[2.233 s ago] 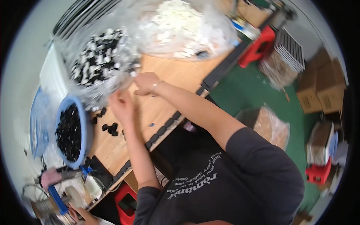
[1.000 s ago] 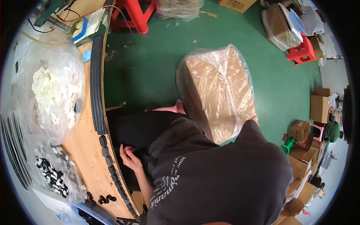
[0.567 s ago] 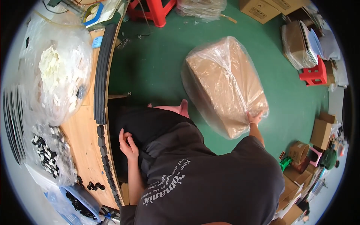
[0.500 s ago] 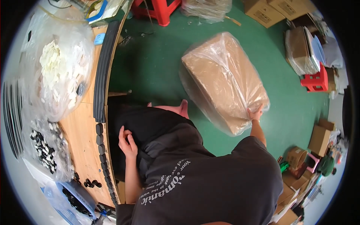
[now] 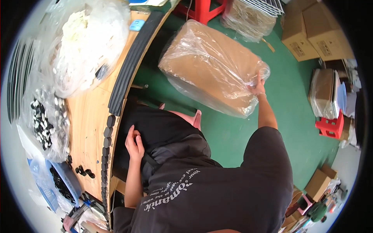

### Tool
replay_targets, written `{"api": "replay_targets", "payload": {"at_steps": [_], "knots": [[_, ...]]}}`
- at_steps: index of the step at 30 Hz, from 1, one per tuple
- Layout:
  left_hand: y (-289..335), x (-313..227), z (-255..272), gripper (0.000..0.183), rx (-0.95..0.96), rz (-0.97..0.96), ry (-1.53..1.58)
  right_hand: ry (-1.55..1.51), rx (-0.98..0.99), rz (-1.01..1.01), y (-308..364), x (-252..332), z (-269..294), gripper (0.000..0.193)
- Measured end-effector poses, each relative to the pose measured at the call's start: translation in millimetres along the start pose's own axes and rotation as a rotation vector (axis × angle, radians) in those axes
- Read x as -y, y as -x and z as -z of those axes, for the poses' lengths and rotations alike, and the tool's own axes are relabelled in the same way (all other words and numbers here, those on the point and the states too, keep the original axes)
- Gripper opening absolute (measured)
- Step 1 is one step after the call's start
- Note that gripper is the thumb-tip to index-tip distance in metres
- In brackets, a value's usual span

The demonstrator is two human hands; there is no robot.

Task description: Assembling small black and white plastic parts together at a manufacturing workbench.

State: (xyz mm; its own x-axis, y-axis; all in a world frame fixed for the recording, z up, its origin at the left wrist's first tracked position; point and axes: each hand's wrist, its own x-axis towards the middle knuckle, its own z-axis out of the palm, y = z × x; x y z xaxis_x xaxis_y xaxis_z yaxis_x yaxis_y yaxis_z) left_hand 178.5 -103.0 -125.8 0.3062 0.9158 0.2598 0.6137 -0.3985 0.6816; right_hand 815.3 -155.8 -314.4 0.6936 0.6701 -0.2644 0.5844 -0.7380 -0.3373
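My right hand reaches out over the green floor and grips the gathered clear plastic at the near right corner of a big brown cardboard box. The box is wrapped in a loose clear plastic bag and sits tilted in my view, its far left corner close to the table edge. My left hand rests by my black-clad thigh, fingers loosely stretched and holding nothing. It lies just right of the wooden table's edge.
On the wooden table lie long black strips, a bag of white pieces, a bag of black and white pieces and a blue basket. A pink stool, red stools and cartons stand about the floor.
The wrapped box has swung to the left and away, toward the table, with my right hand still gripping its plastic. My view has turned; my left hand stays by my thigh.
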Motion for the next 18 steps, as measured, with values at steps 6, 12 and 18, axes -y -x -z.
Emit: {"api": "replay_targets", "payload": {"at_steps": [6, 12, 18], "knots": [[-7, 8, -1, 0.036, -0.051, 0.154, 0.063, -0.281, -0.111, 0.117, -41, 18, -24, 0.122], [18, 89, -14, 0.04, -0.208, 0.414, -0.068, -0.317, -0.709, 0.289, 33, 198, -19, 0.085], [22, 219, -81, 0.051, -0.142, 0.617, -0.063, -0.833, -0.465, 1.141, 201, 439, 43, 0.064]]}}
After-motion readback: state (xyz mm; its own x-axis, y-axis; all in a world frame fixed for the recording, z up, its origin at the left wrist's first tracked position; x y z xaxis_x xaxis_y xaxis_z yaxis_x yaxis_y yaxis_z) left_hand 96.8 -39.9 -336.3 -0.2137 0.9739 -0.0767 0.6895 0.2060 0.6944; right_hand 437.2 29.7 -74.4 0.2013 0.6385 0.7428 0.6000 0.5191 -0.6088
